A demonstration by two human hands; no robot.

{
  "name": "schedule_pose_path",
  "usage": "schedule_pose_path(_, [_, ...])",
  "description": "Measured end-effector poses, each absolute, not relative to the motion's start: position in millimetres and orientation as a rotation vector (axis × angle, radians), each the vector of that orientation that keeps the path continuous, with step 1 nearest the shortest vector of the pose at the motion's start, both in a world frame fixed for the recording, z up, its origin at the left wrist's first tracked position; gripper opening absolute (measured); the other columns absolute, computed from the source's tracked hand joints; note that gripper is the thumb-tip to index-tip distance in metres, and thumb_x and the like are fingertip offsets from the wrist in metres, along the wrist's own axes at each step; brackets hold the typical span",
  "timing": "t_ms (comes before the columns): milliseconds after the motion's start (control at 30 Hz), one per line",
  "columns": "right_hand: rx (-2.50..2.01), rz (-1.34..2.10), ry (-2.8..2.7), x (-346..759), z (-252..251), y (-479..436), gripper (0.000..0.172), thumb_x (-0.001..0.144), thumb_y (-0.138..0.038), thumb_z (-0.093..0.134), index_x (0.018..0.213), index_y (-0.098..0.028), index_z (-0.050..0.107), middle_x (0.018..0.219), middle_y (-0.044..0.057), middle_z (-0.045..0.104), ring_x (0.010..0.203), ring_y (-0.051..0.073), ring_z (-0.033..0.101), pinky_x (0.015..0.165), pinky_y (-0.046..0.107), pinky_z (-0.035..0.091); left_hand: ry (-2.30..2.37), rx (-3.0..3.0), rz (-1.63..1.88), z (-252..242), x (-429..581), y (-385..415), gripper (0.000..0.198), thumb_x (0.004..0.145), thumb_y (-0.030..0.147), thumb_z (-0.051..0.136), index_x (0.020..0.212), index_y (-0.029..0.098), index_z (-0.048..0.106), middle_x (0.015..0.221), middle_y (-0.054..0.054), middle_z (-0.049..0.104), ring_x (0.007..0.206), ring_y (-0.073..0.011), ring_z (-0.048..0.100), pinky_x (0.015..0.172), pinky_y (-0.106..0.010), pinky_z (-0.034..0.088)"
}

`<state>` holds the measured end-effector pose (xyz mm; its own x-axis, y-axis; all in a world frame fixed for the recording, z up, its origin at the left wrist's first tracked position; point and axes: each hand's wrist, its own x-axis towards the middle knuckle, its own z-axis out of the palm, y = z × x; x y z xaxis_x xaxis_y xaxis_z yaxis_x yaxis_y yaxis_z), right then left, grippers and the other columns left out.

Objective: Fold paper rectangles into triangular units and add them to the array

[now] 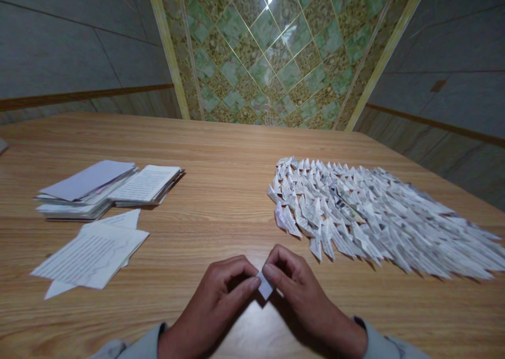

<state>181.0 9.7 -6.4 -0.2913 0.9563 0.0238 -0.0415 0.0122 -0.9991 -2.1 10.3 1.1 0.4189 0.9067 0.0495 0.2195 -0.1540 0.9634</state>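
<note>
The left hand (229, 288) and the right hand (298, 285) come together, tip to tip, over the table (221, 148). Between them is a small piece of paper (265, 289). Each hand is nearly closed, with its thumb and finger pinching the paper. The left hand has the paper's left side and the right hand has its right side, so neither hand is nearer. The part that shows looks like a diamond, and one corner points back toward the person, below the thumbs. The fingers hide the rest, so I can't tell which way is its long way.

Past the left hand, out to its left, are loose sheets (92, 256). Farther away are a big paper stack (89, 180) and a smaller stack (145, 184). Past the right hand, ahead and to its right, sit lots of pointy folded papers (355, 211), close together in rows.
</note>
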Motion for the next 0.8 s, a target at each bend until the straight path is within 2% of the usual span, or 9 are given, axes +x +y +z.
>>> schedule_pose_path(100, [-1.033,1.419,-1.382,183,-5,13,0.036,0.089,-0.05,0.065,0.073,-0.019,0.053,0.069,-0.003,0.051,0.064,0.013,0.046,0.062,0.027,0.038,1.004,1.477,0.858,-1,-1,13,0.026,0.093,0.036,0.062,0.078,0.018,0.072,0.075,-0.003,0.07,0.073,-0.0185,0.062,0.07,-0.026,0.046])
schedule_pose_path(333, [-1.162,1.315,-1.663,183,-4,10,0.024,0.09,-0.034,0.06,0.073,-0.018,0.056,0.065,-0.003,0.05,0.062,0.013,0.043,0.056,0.025,0.031,1.074,1.512,0.923,-4,-4,14,0.025,0.091,0.034,0.063,0.072,0.017,0.065,0.069,0.0,0.063,0.067,-0.0157,0.055,0.062,-0.024,0.042])
schedule_pose_path(500, [-1.087,1.251,-1.734,184,-10,9,0.029,0.093,-0.039,0.06,0.074,-0.018,0.058,0.068,-0.002,0.055,0.066,0.014,0.049,0.06,0.025,0.033,1.037,1.484,0.888,-5,-2,12,0.028,0.092,0.037,0.063,0.072,0.017,0.065,0.068,0.0,0.063,0.066,-0.0158,0.056,0.062,-0.025,0.043])
schedule_pose_path(667, [-1.085,1.256,-1.605,184,-9,10,0.032,0.095,-0.044,0.06,0.075,-0.018,0.057,0.07,-0.001,0.057,0.067,0.015,0.051,0.062,0.026,0.037,0.974,1.309,0.903,-9,1,14,0.024,0.089,0.039,0.068,0.084,0.016,0.069,0.075,-0.002,0.067,0.072,-0.0172,0.06,0.067,-0.026,0.047])
schedule_pose_path(800, [-1.034,1.33,-1.575,184,-8,9,0.036,0.096,-0.049,0.059,0.079,-0.018,0.059,0.073,0.001,0.06,0.07,0.016,0.054,0.064,0.027,0.039,1.007,1.36,0.905,-10,-1,14,0.028,0.09,0.04,0.068,0.078,0.015,0.072,0.074,-0.004,0.071,0.072,-0.0179,0.062,0.068,-0.027,0.048])
